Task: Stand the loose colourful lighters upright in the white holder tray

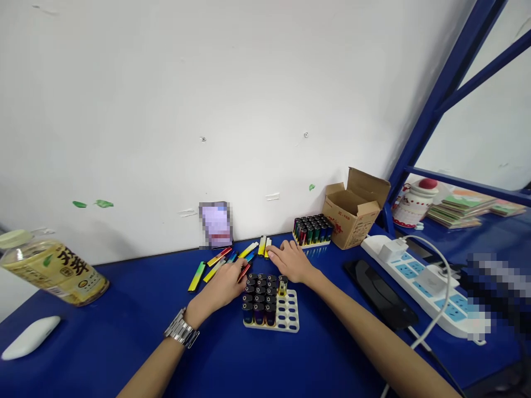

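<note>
Beside the near rack, my left hand (226, 283) is closed around a red lighter (244, 272), partly covered by the fingers. My right hand (291, 262) reaches over the table, fingers apart, its fingertips touching a yellow-and-white lighter (267, 247). A second yellow-and-white lighter (261, 245) lies beside that one. Several loose coloured lighters, including a green-yellow lighter (196, 276) and a red-yellow lighter (219, 256), lie around my left hand. The white perforated rack (291, 318) holds several upright dark lighters (259, 304) and one yellowish lighter (282, 285); holes show on its right side.
A full lighter rack (312, 231) stands by an open cardboard box (352, 213) at the back. On the right lie a black phone (379, 293) and a power strip (418, 284) with cables. A bottle (58, 271) and a white mouse-shaped object (31, 337) are left. A screen (216, 224) leans on the wall.
</note>
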A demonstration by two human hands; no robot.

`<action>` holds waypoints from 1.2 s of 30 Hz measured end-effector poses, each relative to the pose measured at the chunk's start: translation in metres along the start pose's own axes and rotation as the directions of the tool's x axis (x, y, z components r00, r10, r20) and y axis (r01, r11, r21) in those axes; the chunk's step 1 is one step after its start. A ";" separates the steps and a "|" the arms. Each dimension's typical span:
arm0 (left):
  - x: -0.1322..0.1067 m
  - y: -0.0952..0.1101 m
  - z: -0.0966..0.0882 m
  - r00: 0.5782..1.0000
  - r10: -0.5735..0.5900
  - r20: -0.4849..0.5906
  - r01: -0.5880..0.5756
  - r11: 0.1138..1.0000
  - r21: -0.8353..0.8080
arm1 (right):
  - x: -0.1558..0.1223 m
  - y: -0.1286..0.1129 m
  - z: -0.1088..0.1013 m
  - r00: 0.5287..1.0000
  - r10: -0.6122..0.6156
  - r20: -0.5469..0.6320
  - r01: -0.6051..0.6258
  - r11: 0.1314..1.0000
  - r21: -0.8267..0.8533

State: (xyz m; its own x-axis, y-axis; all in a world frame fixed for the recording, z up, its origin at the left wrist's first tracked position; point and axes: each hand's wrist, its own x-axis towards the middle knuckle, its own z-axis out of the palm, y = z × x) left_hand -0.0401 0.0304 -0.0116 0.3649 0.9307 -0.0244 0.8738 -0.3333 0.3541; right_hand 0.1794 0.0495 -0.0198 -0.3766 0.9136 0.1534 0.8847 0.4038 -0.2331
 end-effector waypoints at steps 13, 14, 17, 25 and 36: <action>-0.001 0.002 0.033 0.923 -0.182 -0.340 -0.113 0.714 -0.691 | 0.005 -0.007 -0.005 0.947 0.281 0.156 -0.287 0.958 0.017; -0.002 0.004 0.033 0.923 -0.178 -0.340 -0.123 0.702 -0.701 | 0.004 -0.005 -0.006 0.948 0.275 0.161 -0.283 0.959 0.028; -0.006 0.009 0.029 0.918 -0.228 -0.325 -0.116 0.629 -0.769 | -0.003 0.003 -0.002 0.971 0.206 0.119 -0.217 0.972 0.091; -0.012 0.016 0.027 0.923 -0.319 -0.216 -0.098 0.348 -0.933 | -0.009 0.016 0.025 0.971 0.209 -0.115 0.014 0.431 0.902; -0.013 0.014 0.028 0.917 -0.395 -0.054 0.040 0.226 -0.973 | -0.019 -0.001 0.015 0.883 0.465 -0.060 0.056 0.021 0.998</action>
State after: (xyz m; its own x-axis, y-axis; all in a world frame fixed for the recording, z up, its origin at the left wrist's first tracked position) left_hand -0.0234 0.0096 -0.0325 -0.0275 0.9933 -0.1119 -0.1002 0.1086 0.9890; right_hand 0.1814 0.0325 -0.0364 0.0954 0.9918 0.0846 -0.2768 0.1081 -0.9548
